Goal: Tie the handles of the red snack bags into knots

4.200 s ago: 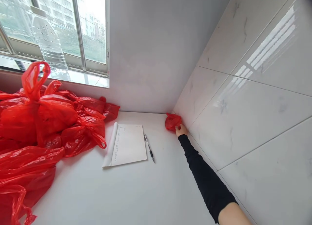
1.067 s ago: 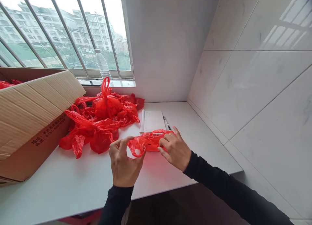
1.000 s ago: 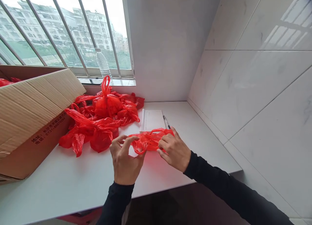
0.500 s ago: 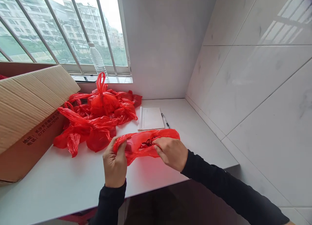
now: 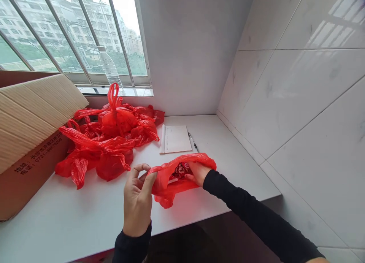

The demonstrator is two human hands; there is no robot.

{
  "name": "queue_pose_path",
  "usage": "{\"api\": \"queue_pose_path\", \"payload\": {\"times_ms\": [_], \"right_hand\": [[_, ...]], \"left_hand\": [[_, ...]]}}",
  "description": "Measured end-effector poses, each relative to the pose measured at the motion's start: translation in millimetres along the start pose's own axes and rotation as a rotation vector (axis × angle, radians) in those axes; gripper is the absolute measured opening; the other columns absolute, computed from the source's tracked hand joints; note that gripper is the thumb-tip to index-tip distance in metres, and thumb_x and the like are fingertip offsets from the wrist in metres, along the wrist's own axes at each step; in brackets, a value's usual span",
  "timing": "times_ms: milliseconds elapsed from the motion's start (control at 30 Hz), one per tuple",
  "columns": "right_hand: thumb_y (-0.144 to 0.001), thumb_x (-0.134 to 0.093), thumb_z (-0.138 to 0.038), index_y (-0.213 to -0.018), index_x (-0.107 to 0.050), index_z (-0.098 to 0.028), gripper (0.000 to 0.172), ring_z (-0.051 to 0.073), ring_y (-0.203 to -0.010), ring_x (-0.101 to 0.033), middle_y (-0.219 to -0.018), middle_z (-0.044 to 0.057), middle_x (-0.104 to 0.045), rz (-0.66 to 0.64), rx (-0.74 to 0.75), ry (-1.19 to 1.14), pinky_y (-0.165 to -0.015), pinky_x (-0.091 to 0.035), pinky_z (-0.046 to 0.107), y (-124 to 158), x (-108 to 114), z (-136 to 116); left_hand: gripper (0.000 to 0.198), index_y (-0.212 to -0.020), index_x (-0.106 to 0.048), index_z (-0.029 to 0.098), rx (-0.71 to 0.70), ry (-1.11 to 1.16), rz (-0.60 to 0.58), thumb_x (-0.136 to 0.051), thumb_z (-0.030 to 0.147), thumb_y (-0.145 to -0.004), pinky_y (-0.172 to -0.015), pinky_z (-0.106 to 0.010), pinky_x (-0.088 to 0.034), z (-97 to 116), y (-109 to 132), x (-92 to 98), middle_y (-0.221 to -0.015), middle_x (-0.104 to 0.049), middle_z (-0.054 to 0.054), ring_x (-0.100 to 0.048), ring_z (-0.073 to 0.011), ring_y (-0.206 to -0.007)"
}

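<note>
A small red plastic bag [image 5: 171, 187] is held open just above the white counter [image 5: 85, 221]. My left hand [image 5: 138, 200] pinches the bag's left rim between thumb and fingers. My right hand [image 5: 196, 173] is pushed inside the bag's mouth, and its fingers are mostly hidden by the plastic. Something small and red with a pattern [image 5: 179, 170] shows inside the bag by my right fingers. Both arms wear black sleeves.
A heap of tied red bags [image 5: 108, 137] lies at the back left, beside an open cardboard box [image 5: 31, 130]. A notepad [image 5: 175, 138] and a pen [image 5: 193, 141] lie behind the bag. A water bottle [image 5: 108, 67] stands on the window sill. Tiled wall on the right.
I took the small red bag from the far corner and brought it to the counter's front. My hands pulled its mouth open, and my right hand has gone inside.
</note>
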State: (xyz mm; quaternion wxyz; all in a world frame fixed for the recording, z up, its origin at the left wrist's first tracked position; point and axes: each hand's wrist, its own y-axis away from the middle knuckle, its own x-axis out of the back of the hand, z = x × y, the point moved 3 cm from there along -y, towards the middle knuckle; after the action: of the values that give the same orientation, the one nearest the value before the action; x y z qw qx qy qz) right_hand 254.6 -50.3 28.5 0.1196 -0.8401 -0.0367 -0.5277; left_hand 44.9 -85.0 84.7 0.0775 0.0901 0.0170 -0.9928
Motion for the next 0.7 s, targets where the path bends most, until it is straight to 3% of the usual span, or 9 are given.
{"api": "queue_pose_path", "payload": {"times_ms": [100, 200, 300, 467, 567, 700], "right_hand": [[-0.075, -0.073, -0.023, -0.119, -0.064, -0.021, 0.044, 0.026, -0.095, -0.066, -0.106, 0.008, -0.071, -0.052, -0.023, 0.02, -0.085, -0.052, 0.039, -2, -3, 6], [-0.078, -0.07, -0.024, -0.114, -0.066, -0.018, 0.036, 0.029, -0.098, -0.066, -0.106, 0.01, -0.071, -0.062, -0.073, 0.053, -0.088, -0.051, 0.041, -2, -1, 9], [-0.083, -0.067, -0.031, -0.106, -0.067, -0.015, 0.028, 0.032, -0.098, -0.065, -0.103, 0.014, -0.07, -0.053, -0.122, 0.088, -0.086, -0.051, 0.044, 1, 6, 9], [-0.091, -0.057, -0.037, -0.094, -0.068, -0.018, 0.022, 0.031, -0.089, -0.066, -0.091, 0.012, -0.07, -0.013, -0.192, 0.178, -0.081, -0.051, 0.045, 3, 17, 7], [-0.09, -0.059, -0.029, -0.104, -0.066, -0.017, 0.02, 0.031, -0.095, -0.066, -0.099, 0.013, -0.07, -0.01, -0.115, 0.16, -0.086, -0.051, 0.045, 3, 13, 4], [-0.084, -0.062, -0.019, -0.123, -0.06, -0.022, 0.039, 0.026, -0.104, -0.064, -0.112, 0.008, -0.069, -0.012, 0.048, 0.037, -0.094, -0.049, 0.042, 7, 0, -1]], "left_hand": [[0.024, -0.078, -0.061, 0.02, 0.002, -0.035, -0.045, -0.068, 0.042, -0.083, -0.046, -0.02, -0.039, -3, -1, -4.2, -0.064, -0.056, 0.003, -0.046, -0.0102, -0.052], [0.028, -0.068, -0.064, 0.018, -0.023, -0.014, -0.034, -0.068, 0.042, -0.081, -0.053, -0.022, -0.046, -2, -4, -4.5, -0.065, -0.058, 0.0, -0.052, -0.0124, -0.06], [0.021, -0.072, -0.069, 0.019, -0.003, 0.064, 0.005, -0.07, 0.039, -0.078, -0.06, -0.027, -0.053, 3, -4, -4.0, -0.07, -0.064, -0.002, -0.061, -0.0175, -0.068], [0.019, -0.083, -0.077, 0.021, 0.02, 0.068, 0.011, -0.069, 0.038, -0.078, -0.058, -0.03, -0.055, 12, 0, -5.1, -0.072, -0.068, -0.004, -0.064, -0.0208, -0.07], [0.029, -0.1, -0.078, 0.022, 0.031, 0.036, -0.015, -0.069, 0.04, -0.079, -0.063, -0.028, -0.055, 11, 1, -5.6, -0.08, -0.072, -0.004, -0.065, -0.019, -0.072], [0.032, -0.103, -0.077, 0.022, 0.033, 0.034, -0.017, -0.071, 0.042, -0.079, -0.06, -0.022, -0.053, 12, 4, -3.7, -0.073, -0.069, -0.001, -0.06, -0.014, -0.064]]}}
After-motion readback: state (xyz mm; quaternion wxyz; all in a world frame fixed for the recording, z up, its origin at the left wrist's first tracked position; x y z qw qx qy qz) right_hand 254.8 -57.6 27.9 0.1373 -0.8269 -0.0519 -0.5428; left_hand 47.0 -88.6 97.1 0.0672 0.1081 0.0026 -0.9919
